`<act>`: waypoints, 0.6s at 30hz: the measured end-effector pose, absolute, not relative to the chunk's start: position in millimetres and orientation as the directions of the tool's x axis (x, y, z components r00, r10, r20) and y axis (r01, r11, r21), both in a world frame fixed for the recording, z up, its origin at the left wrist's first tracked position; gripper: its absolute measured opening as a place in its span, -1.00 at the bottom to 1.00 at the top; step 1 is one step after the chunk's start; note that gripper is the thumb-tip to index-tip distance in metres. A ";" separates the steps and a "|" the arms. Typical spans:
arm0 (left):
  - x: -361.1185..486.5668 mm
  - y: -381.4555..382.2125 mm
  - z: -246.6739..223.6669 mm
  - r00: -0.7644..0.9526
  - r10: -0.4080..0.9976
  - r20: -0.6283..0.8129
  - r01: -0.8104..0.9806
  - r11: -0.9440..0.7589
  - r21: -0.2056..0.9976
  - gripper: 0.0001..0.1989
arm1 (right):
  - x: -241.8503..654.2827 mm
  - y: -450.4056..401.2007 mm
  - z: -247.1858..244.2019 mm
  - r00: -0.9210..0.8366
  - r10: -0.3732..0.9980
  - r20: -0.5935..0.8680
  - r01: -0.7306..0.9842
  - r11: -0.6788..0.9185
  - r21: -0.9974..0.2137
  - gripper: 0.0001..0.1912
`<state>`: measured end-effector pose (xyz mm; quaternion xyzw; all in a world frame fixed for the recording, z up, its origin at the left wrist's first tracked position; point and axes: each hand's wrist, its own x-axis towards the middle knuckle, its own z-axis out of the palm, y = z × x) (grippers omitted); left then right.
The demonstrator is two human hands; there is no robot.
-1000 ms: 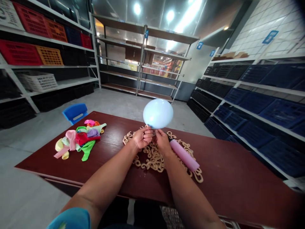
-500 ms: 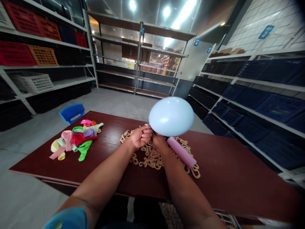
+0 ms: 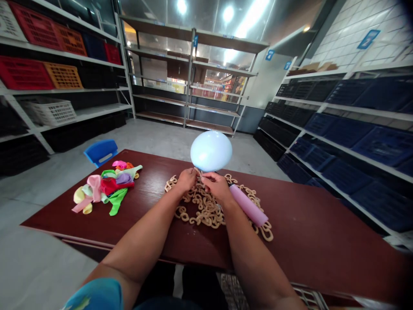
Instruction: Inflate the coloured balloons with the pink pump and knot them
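Observation:
A light blue inflated balloon stands just beyond my hands, its neck end toward me. My left hand is closed, pinching at the balloon's neck. My right hand is beside it, thumb and fingers pinched together near the same neck; what lies between these fingertips is too small to make out. Beneath both hands a heap of tan, curly loops like a rope or chain spreads over the dark red table. A pink-purple cylinder with a dark end lies on the loops, right of my right hand.
Several uninflated balloons in mixed colours lie in a pile on the table's left. A blue chair stands behind the far left edge. Shelves with red, orange and white crates line the left; dark blue crates fill the right.
The balloon has shifted left and looks smaller in view. My right hand has come out from behind it, with its fingers now visible at the neck beside my left hand.

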<state>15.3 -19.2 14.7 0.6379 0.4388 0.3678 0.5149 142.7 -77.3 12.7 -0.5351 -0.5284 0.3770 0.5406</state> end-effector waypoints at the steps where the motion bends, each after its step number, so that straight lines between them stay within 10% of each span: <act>1: 15.6 -17.7 12.5 0.322 0.943 0.086 0.284 -0.183 0.941 -0.74 | 143.4 -78.0 13.1 0.132 0.976 0.173 0.170 0.150 -0.974 -0.70; 11: 25.0 -27.3 7.1 0.375 0.886 0.271 0.468 -0.434 0.770 -0.68 | 151.0 -73.7 13.0 0.129 0.855 0.502 0.444 0.403 -0.800 -0.84; 18: 26.7 -34.9 11.3 0.421 0.858 0.295 0.576 -0.504 0.643 -0.71 | 148.9 -75.1 16.1 0.234 0.958 0.168 0.026 0.167 -0.986 -0.75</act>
